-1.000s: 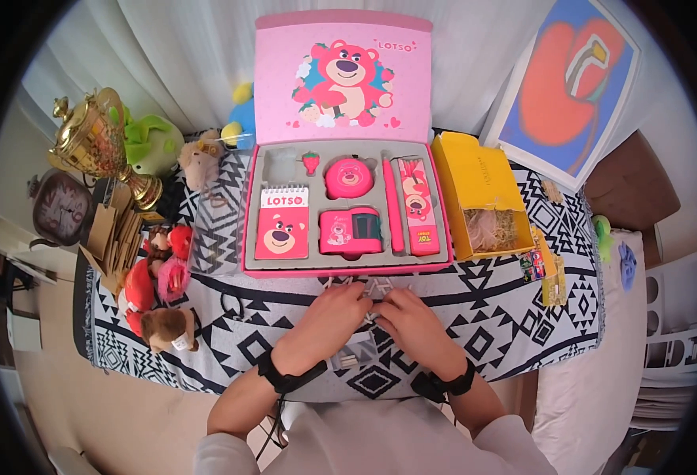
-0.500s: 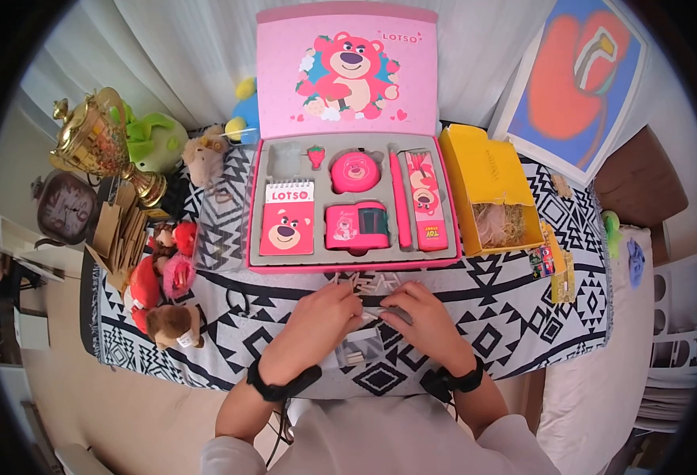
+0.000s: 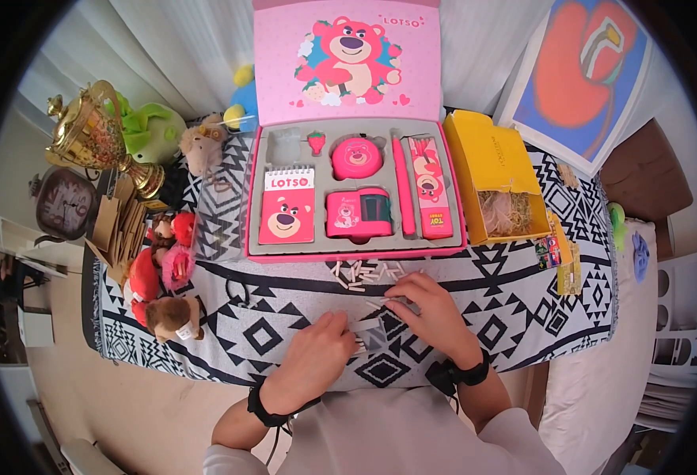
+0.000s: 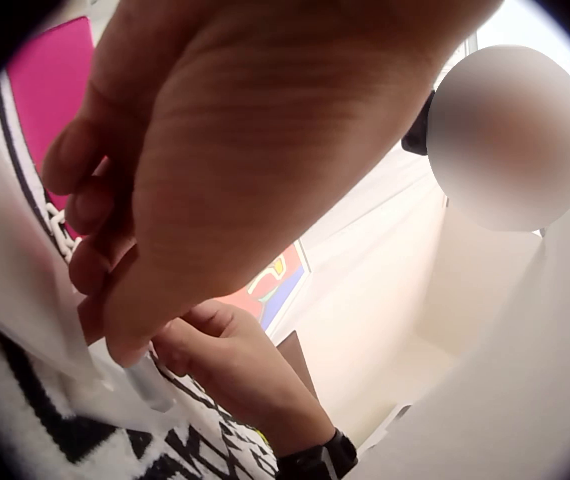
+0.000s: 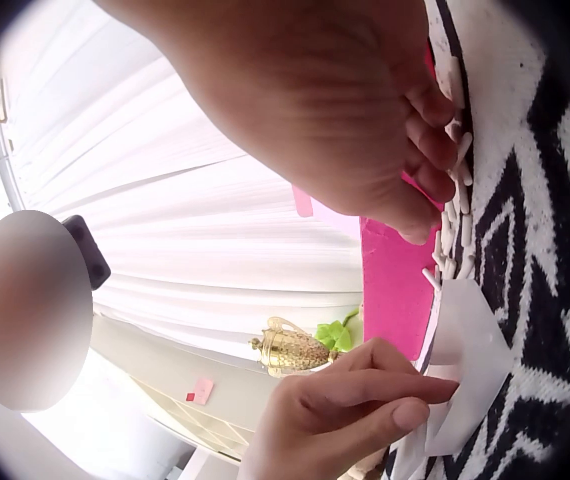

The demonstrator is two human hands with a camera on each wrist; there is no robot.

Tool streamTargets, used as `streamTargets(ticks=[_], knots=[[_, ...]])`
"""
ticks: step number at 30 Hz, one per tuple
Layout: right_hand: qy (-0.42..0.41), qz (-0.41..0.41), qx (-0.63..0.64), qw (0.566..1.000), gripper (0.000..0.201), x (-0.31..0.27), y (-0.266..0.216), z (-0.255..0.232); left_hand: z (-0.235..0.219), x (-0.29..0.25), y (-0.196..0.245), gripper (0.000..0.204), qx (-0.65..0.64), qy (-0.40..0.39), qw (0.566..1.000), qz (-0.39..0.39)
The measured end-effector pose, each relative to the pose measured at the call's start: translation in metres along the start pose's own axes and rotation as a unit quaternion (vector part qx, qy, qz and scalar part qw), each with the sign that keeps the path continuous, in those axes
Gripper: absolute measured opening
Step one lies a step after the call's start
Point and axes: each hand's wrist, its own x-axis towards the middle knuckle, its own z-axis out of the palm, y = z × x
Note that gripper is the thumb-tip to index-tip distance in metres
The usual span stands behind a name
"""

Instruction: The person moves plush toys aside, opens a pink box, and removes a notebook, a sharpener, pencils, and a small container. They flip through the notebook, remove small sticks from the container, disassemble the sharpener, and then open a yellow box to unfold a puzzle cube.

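White short sticks [image 3: 356, 274] lie in a loose pile on the patterned cloth, just in front of the pink box. My left hand [image 3: 317, 356] pinches the edge of a small clear bag [image 3: 374, 339] holding a few sticks; the right wrist view also shows its thumb and fingers at the bag [image 5: 473, 350]. My right hand [image 3: 431, 317] is at the pile's right side, fingers loosely bent, tips on the cloth beside a few separate sticks [image 3: 374, 305]. Whether a stick is between those fingertips is hidden.
The open pink box [image 3: 324, 255] holds a notepad, sharpener and other pink items. A yellow box [image 3: 491, 158] stands to its right. Plush toys [image 3: 172, 317], a gold trophy [image 3: 87, 134] and a clock [image 3: 65, 203] are at the left. A black loop [image 3: 238, 293] lies on the cloth.
My left hand has moved from the sticks down toward the front edge and has taken hold of the bag. My right hand stays near the pile, which is now more exposed.
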Motion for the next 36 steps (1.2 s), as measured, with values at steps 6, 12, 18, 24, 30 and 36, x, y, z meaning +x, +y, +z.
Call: streamTargets(ticks=[6,12,18,24,30,36], knots=[[-0.006,-0.034,-0.065,0.997,0.019,0.001,-0.003,0.006,0.0,-0.003,0.008,0.023,-0.003,-0.012,1.0,-0.015],[-0.031,-0.061,-0.1,0.993,0.019,0.003,-0.006,0.015,0.005,-0.013,0.009,0.023,-0.026,0.027,0.999,-0.013],[-0.007,-0.063,-0.094,0.994,0.016,0.002,-0.008,0.019,0.01,-0.019,0.009,0.023,-0.067,0.068,0.995,-0.031],[-0.001,-0.049,-0.036,0.998,0.013,0.001,-0.019,0.014,0.01,-0.022,0.01,0.028,-0.091,0.078,0.991,-0.054],[-0.079,-0.103,-0.06,0.99,0.011,-0.006,-0.03,0.025,0.01,-0.026,0.005,0.041,-0.108,0.079,0.989,-0.064],[-0.114,-0.151,-0.117,0.975,0.01,-0.01,-0.031,0.03,0.012,-0.026,0.004,0.047,-0.115,0.09,0.986,-0.081]])
